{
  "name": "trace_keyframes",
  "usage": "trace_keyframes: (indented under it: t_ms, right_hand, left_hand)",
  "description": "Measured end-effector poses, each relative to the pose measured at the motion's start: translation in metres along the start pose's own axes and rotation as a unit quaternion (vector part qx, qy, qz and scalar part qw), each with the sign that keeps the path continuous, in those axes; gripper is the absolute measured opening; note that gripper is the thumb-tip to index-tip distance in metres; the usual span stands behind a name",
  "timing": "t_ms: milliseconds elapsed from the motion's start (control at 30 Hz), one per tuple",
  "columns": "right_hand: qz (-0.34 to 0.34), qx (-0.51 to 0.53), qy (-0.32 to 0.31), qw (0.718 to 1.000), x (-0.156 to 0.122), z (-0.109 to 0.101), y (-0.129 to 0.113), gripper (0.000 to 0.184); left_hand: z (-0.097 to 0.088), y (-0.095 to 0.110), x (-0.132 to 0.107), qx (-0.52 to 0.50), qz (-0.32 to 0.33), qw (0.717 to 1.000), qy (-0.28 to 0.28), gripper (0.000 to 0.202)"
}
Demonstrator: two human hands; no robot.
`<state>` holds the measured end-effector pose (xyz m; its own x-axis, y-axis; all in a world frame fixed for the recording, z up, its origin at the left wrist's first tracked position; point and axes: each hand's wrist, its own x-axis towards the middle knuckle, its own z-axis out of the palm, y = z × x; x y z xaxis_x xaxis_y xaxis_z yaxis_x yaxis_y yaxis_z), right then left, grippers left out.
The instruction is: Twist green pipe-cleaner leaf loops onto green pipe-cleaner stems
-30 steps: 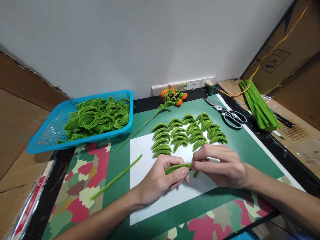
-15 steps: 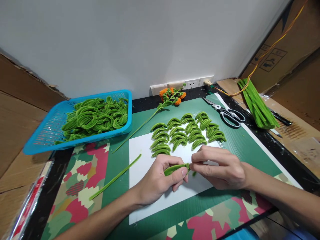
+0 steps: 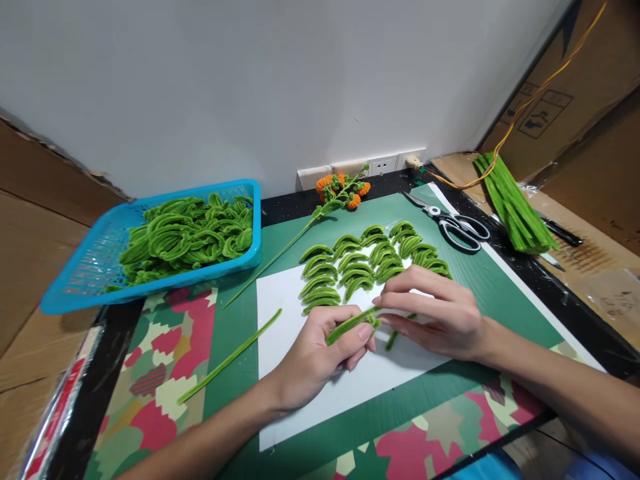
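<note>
My left hand [image 3: 320,350] pinches a folded green pipe cleaner [image 3: 350,325] over the white sheet [image 3: 295,313]. My right hand [image 3: 430,317] grips the same pipe cleaner at its right end, and the loose tail pokes out below the fingers. Just behind my hands, several finished green pipe-cleaner leaves [image 3: 367,260] lie in rows on the sheet. A straight green pipe cleaner [image 3: 230,357] lies to the left of my left hand.
A blue basket [image 3: 75,290] full of green leaves stands at the back left. An orange flower on a green stem [image 3: 340,190] lies near the wall sockets. Scissors [image 3: 453,223] and a bundle of green pipe cleaners [image 3: 510,207] lie at the right.
My right hand has moved up and slightly left, twisting the pipe cleaner's end. The tail now sticks out lower between the fingers. The left hand has barely moved.
</note>
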<state>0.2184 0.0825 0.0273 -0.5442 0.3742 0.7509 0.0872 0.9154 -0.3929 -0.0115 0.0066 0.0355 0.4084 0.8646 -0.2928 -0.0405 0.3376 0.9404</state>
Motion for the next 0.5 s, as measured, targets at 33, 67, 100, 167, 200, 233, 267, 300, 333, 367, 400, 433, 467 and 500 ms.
trace_keyframes:
  t_ms: [33,67,100,167,200,233,267,300,333,367,400,433,467,500]
  right_hand:
    - [0.006,-0.003,0.002,1.000,0.000,0.000,0.000,0.013]
    - [0.011,-0.004,0.001,1.000,-0.001,0.001,0.000,0.011]
    - [0.015,-0.007,-0.002,1.000,-0.001,0.002,0.000,0.008]
    - [0.022,-0.014,-0.014,1.000,-0.003,0.003,-0.001,0.006]
    - [0.025,-0.016,-0.022,0.999,-0.004,0.003,-0.003,0.006]
    - [0.027,-0.016,-0.028,0.999,-0.005,0.004,-0.004,0.007]
    - [0.028,-0.014,-0.031,0.999,-0.005,0.005,-0.005,0.007]
    - [0.028,-0.010,-0.033,0.999,-0.006,0.005,-0.007,0.008]
    - [0.029,-0.006,-0.035,0.999,-0.006,0.006,-0.008,0.008]
    - [0.028,-0.004,-0.036,0.999,-0.006,0.006,-0.009,0.008]
    - [0.027,-0.003,-0.037,0.999,-0.006,0.006,-0.010,0.009]
    - [0.025,-0.003,-0.037,0.999,-0.006,0.007,-0.011,0.009]
    - [0.023,-0.005,-0.038,0.999,-0.007,0.007,-0.012,0.009]
    - [0.021,-0.006,-0.038,0.999,-0.007,0.007,-0.013,0.009]
  left_hand:
    - [0.001,0.000,0.000,-0.010,-0.005,1.000,0.005,0.039]
    - [0.001,-0.001,0.000,-0.024,-0.011,1.000,0.011,0.039]
    - [0.002,-0.001,0.001,-0.037,-0.017,0.999,0.017,0.039]
    - [0.005,-0.001,0.001,-0.051,-0.023,0.998,0.034,0.040]
    - [0.006,-0.001,0.001,-0.050,-0.021,0.998,0.043,0.040]
    - [0.007,-0.002,0.002,-0.045,-0.016,0.998,0.051,0.041]
    - [0.007,-0.002,0.002,-0.039,-0.010,0.997,0.059,0.041]
    - [0.008,-0.003,0.002,-0.034,-0.005,0.997,0.066,0.041]
    - [0.009,-0.004,0.002,-0.029,0.000,0.997,0.071,0.040]
    - [0.009,-0.005,0.001,-0.025,0.003,0.997,0.076,0.039]
    - [0.009,-0.007,0.001,-0.020,0.005,0.997,0.080,0.038]
    - [0.009,-0.008,0.001,-0.015,0.006,0.996,0.084,0.037]
    - [0.009,-0.009,0.001,-0.009,0.006,0.996,0.086,0.036]
    - [0.010,-0.010,0.000,-0.004,0.007,0.996,0.088,0.036]
